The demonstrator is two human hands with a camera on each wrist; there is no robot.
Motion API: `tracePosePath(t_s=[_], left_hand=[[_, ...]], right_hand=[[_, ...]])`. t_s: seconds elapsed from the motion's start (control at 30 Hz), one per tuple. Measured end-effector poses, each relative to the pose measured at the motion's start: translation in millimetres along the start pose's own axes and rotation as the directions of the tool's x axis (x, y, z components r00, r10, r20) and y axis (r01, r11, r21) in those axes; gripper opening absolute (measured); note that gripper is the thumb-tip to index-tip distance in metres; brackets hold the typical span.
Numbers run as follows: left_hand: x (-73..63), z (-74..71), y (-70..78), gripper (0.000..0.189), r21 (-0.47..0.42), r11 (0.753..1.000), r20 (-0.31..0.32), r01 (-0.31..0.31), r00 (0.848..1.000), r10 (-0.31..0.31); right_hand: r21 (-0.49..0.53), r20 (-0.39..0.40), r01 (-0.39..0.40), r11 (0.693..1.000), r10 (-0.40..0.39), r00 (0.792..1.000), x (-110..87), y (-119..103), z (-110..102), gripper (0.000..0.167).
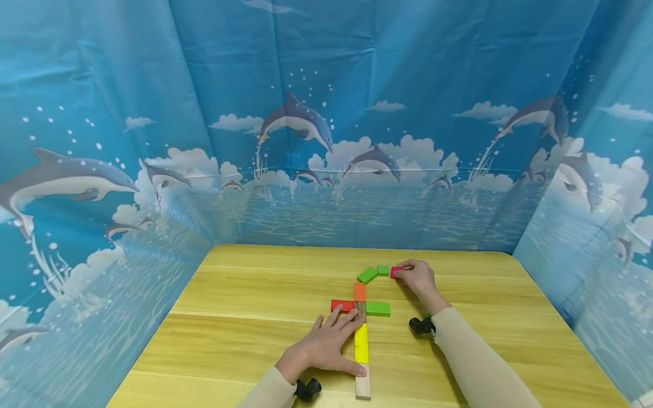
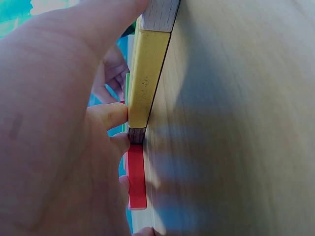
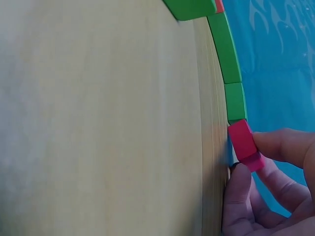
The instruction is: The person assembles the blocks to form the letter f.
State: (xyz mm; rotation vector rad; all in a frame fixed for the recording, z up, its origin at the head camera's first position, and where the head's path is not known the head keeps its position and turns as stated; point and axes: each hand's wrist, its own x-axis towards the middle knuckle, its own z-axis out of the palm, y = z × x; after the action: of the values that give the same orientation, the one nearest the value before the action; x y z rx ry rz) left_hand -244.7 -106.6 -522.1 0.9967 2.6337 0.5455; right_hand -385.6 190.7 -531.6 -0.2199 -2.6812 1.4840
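Between thumb and fingers, my right hand (image 1: pixel 420 283) pinches a pink block (image 3: pixel 242 139) at the far side of the table, beside a small green block (image 1: pixel 383 270). A longer green block (image 1: pixel 367 275) slants down from there toward an orange block (image 1: pixel 360 292). Below the orange one, a dark brown block (image 1: pixel 361 313), a yellow block (image 1: pixel 361 345) and a pale wooden block (image 1: pixel 363 389) form a column. A red block (image 1: pixel 338 305) and a green block (image 1: pixel 378 309) stick out on either side. My left hand (image 1: pixel 323 347) rests with spread fingers along the column, thumb on the pale block and fingertips by the brown and red ones.
All the blocks lie on a yellow wood-grain table (image 1: pixel 229 311). A blue curtain (image 1: pixel 326 215) printed with dolphins stands behind the table's far edge and along both sides. Black wrist cameras (image 1: pixel 421 326) hang under both sleeves.
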Motion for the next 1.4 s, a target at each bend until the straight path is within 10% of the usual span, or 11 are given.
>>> tracePosePath(t_s=[1.4], left_hand=[[0.6,1.2,-2.4,0.102,-0.003,1.000,-0.005,-0.002,1.000,0.002]], right_hand=[[-0.022,-0.032,-0.009,1.000,0.008,0.999,3.6,-0.8,3.7,0.019]])
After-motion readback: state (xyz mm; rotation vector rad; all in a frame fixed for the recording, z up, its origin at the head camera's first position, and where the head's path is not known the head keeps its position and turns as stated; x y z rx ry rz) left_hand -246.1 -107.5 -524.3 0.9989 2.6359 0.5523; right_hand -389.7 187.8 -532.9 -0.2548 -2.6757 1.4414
